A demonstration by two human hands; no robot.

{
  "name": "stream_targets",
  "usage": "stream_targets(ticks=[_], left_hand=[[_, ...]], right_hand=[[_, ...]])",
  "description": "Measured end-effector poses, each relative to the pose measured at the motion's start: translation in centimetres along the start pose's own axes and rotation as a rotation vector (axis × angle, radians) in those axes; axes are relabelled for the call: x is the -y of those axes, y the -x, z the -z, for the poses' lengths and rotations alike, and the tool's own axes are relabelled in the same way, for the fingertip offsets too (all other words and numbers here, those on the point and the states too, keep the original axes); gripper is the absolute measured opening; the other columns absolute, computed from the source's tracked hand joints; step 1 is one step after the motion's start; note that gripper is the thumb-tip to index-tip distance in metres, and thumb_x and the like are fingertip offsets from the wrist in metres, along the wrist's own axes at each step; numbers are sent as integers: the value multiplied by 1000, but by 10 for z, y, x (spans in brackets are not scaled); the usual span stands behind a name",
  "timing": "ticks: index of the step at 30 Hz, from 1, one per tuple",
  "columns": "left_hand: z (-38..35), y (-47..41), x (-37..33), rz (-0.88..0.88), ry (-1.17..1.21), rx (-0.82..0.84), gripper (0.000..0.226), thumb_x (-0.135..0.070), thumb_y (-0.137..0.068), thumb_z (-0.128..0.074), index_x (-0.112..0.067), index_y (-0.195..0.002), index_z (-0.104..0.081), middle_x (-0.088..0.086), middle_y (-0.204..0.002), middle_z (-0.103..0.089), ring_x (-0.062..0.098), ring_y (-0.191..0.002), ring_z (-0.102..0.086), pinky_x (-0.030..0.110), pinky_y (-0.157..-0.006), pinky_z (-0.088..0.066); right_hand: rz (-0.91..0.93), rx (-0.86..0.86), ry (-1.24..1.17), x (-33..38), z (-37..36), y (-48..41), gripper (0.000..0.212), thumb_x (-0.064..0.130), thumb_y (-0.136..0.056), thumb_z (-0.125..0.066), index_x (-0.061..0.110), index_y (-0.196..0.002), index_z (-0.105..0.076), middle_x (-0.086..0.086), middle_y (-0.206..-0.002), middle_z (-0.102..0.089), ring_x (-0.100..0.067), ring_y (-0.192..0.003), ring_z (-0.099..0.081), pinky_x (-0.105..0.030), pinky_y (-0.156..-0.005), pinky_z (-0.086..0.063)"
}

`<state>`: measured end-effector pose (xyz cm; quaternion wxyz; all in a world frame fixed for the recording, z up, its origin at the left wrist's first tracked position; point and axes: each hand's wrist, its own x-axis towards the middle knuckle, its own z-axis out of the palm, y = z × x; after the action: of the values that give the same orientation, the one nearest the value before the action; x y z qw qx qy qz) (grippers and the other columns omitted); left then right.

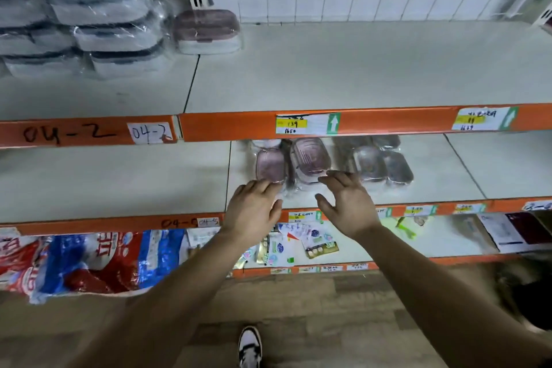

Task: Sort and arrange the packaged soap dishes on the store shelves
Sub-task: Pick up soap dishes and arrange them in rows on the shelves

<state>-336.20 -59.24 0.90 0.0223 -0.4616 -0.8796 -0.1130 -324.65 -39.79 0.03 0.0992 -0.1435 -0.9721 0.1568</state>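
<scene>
1. We are bending the fingers (266, 186) of our left hand (254, 207) onto the wrap of a pink soap dish pack (270, 165). We cannot tell whether they are pinching it.
2. We are holding our right hand (348, 203) flat with its fingers apart, the tips touching the neighbouring pack (310, 157) at 12 o'clock.
3. Both forearms are reaching over the orange front edge (119, 225) of the middle shelf (119, 179), where the packs are lying. Bare shelf is lying toward 9 o'clock.
4. Two further packs (383, 167) are sitting at 2 o'clock.
5. We are reading "04-2" on the upper edge (224, 125) and "139" and "1650" on a yellow tag (291, 124).
</scene>
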Motion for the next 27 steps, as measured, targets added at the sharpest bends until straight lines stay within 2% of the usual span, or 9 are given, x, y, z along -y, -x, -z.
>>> stream_targets(ticks=[4,7,10,12,14,16,19,22,27], left_hand=[[-54,-30,21,61,49,91,45,-30,-97,-48,-11,-137,-53,8,-135,-58,27,-120,-56,35,-98,-45],[-89,-55,38,103,-23,92,56,-36,-101,-38,-11,-151,-34,8,-156,-36,23,-143,-32,30,-115,-25],[-114,-76,47,159,-29,101,70,-47,-97,-17,-10,-156,-22,9,-163,-21,25,-151,-14,32,-123,-7],[-126,-85,51,207,-26,101,71,-51,-96,-19,-13,-156,-22,7,-163,-20,28,-151,-12,36,-123,-8],[-134,-90,51,251,-32,102,67,-55,-99,-30,-18,-155,-27,6,-162,-23,33,-147,-21,40,-119,-22],[-135,-93,48,280,-28,57,64,-58,-96,-42,-19,-146,-40,7,-153,-32,34,-133,-39,40,-103,-39],[-132,-102,46,315,-53,12,62,-64,-88,-53,-19,-131,-46,8,-143,-35,33,-117,-48,38,-86,-46],[-134,-109,45,360,-45,18,63,-61,-86,-60,-19,-130,-45,9,-141,-34,34,-118,-45,38,-83,-45],[-134,-88,43,316,-66,-50,57,-52,-88,-59,-13,-129,-49,13,-139,-41,36,-116,-45,40,-94,-41]], right_hand=[[-55,54,30,-20,-38,-33,56,39,-92,-47,13,-141,-51,-9,-148,-48,-38,-140,-34,-49,-106,-43],[-96,32,53,-28,-64,-60,64,48,-96,-42,13,-150,-41,-8,-158,-35,-39,-147,-22,-48,-111,-36],[-148,-66,82,-27,-82,-81,71,57,-90,-36,16,-147,-45,-9,-155,-39,-43,-144,-27,-52,-110,-33],[-190,-122,95,-27,-93,-91,69,58,-87,-39,16,-140,-53,-10,-151,-45,-45,-140,-32,-54,-107,-34],[-215,-165,76,-28,-100,-96,69,61,-85,-36,14,-130,-59,-14,-142,-52,-48,-132,-39,-56,-103,-38],[-234,-194,67,-28,-106,-98,67,63,-82,-38,12,-121,-60,-16,-135,-54,-48,-125,-44,-57,-97,-42],[-295,-203,65,-25,-109,-104,58,57,-85,-56,11,-120,-56,-17,-134,-50,-45,-119,-46,-54,-93,-40],[-327,-208,63,-24,-110,-109,52,50,-87,-64,12,-121,-54,-14,-135,-46,-41,-117,-45,-49,-93,-38],[-280,-278,-50,-24,-103,-94,44,44,-86,-65,10,-112,-57,-15,-124,-52,-40,-110,-49,-46,-91,-38]])
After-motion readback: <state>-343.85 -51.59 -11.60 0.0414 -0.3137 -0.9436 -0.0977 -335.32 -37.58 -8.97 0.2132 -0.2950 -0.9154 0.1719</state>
